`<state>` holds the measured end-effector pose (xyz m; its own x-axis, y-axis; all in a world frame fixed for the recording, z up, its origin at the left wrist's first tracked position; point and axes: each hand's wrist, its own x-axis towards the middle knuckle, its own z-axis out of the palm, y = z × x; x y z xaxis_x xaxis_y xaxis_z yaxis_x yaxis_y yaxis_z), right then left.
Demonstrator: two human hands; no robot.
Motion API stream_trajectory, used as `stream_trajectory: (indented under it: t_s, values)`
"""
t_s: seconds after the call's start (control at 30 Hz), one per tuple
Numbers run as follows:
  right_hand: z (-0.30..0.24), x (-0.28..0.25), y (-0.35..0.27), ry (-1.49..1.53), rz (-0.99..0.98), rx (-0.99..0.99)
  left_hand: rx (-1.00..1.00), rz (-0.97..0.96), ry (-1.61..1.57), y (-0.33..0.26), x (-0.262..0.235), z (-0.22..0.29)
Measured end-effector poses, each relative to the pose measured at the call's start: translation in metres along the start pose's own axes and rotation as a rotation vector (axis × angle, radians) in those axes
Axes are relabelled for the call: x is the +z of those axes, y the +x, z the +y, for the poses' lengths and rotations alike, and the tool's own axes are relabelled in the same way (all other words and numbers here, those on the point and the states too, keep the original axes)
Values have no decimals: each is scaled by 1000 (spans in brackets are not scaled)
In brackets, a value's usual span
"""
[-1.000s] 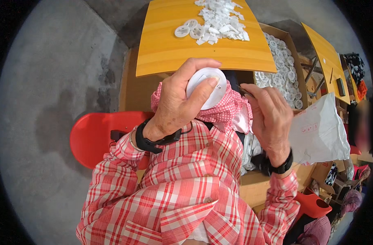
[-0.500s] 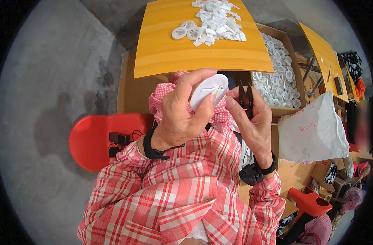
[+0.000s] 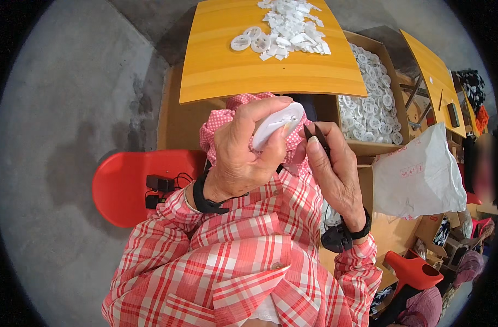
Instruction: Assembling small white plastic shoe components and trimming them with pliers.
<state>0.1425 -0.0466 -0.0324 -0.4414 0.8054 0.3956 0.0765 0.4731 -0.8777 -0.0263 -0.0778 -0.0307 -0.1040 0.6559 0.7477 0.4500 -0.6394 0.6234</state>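
Note:
My left hand [image 3: 235, 152] is closed around a white round plastic disc [image 3: 272, 126], the thumb pressed on its face and the fingers behind its rim. A small slot-like detail shows beside the thumb. In my right hand [image 3: 339, 171] is a pair of dark thread snips [image 3: 316, 135], its pointed blades tilted up and left, close to the disc's right edge but apart from it. The snips' handles are mostly hidden in the palm. Below both hands lies pink polka-dot cloth [image 3: 213, 126].
Ahead is a yellow tabletop [image 3: 232, 79] with white scraps [image 3: 298, 35] and several white discs [image 3: 241, 42]. A cardboard box [image 3: 377, 147] of similar discs stands right, beside a white plastic bag [image 3: 412, 180]. Black devices [image 3: 159, 184] rest on a red seat [image 3: 123, 191] at left.
The snips have turned so their tips lean left toward the disc, and the blades look closer together. The disc is tilted more edge-on in my left hand.

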Motion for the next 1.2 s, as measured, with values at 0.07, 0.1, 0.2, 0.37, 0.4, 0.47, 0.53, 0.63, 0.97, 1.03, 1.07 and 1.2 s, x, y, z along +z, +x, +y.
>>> stream_trajectory:
  t_s: [0.07, 0.1, 0.2, 0.37, 0.4, 0.47, 0.53, 0.63, 0.97, 1.03, 1.07, 1.2]
  values:
    - [-14, -3, 0, 224, -118, 264, 12, 13, -1, 0, 0, 0]
    - [-19, -5, 0, 217, -164, 344, 27, 14, 9, 0, 0, 1]
    - [-21, -2, -1, 145, -94, 238, 51, 6, 19, 2, 0, 6]
    - [-22, -2, -1, 118, -89, 184, 76, 6, 51, 3, -1, 8]
    - [-22, -3, -1, 132, -110, 205, 84, -7, 76, 2, -3, 9]
    - [-24, -3, -2, 189, -129, 280, 94, -20, 97, 3, -2, 9]
    - [-25, -3, -2, 247, -150, 355, 102, 4, 87, 2, -1, 8]
    - [-28, -4, -1, 250, -161, 406, 84, 4, 81, 2, -2, 8]
    - [-31, 2, -2, 359, -167, 369, 117, 29, 55, 0, 1, 4]
    - [-31, 2, -2, 374, -162, 382, 112, 28, 43, 1, 1, 4]
    - [-30, 3, -2, 371, -161, 364, 112, 27, 44, 1, 1, 4]
    - [-28, 1, -3, 396, -170, 384, 155, 32, 63, 1, 1, 2]
